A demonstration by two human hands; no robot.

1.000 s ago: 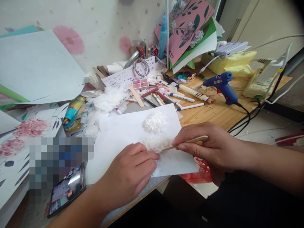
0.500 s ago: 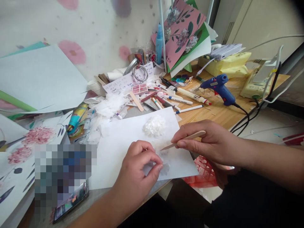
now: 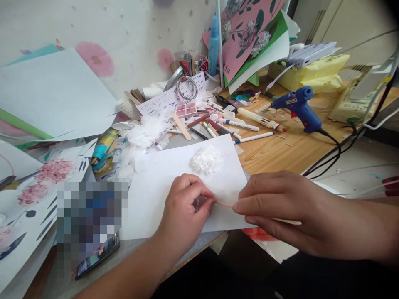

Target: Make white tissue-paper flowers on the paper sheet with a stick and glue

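My right hand (image 3: 280, 211) grips a thin wooden craft stick (image 3: 224, 204), its pale rear end showing below the fingers. The stick's tip meets the fingertips of my left hand (image 3: 187, 205), where thumb and forefinger are pinched together. Whatever lies in that pinch is too small or hidden to make out. Both hands are over the near part of a white paper sheet (image 3: 152, 207). Just beyond them, a mound of white petal-like flakes (image 3: 205, 160) rests on the sheet.
A blue glue gun (image 3: 297, 108) with a cord stands at right. Markers (image 3: 241, 126), another craft stick (image 3: 181, 126) and white scraps (image 3: 145, 133) clutter the back. A phone (image 3: 98, 255) and a sheet with pink flowers (image 3: 56, 170) lie left. The desk edge runs below my hands.
My right hand has turned and lowered the stick so its tip meets my left fingertips. A translucent piece seen near my left thumb is out of sight. The view has shifted slightly.
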